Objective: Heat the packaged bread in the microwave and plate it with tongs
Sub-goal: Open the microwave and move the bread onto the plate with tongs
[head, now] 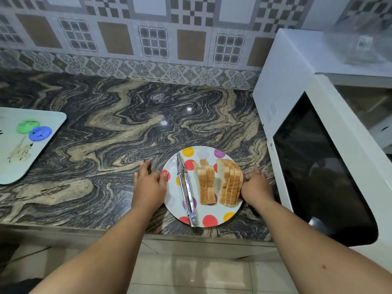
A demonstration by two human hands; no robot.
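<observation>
- The plate (220,211) with bread (230,183) and tongs (186,192) sits on the surface (106,128).
- The left hand (149,183) holds its rim at 9 o'clock.
- The right hand (255,185) seems to hold it at 3 o'clock.

A pale tray (42,132) printed with green and blue circles lies on the marbled countertop (118,115).

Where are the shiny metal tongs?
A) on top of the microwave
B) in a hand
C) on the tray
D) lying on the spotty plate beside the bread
D: the shiny metal tongs lie flat on the round white plate with coloured dots, left of the sliced white bread; neither hand holds them.
</observation>
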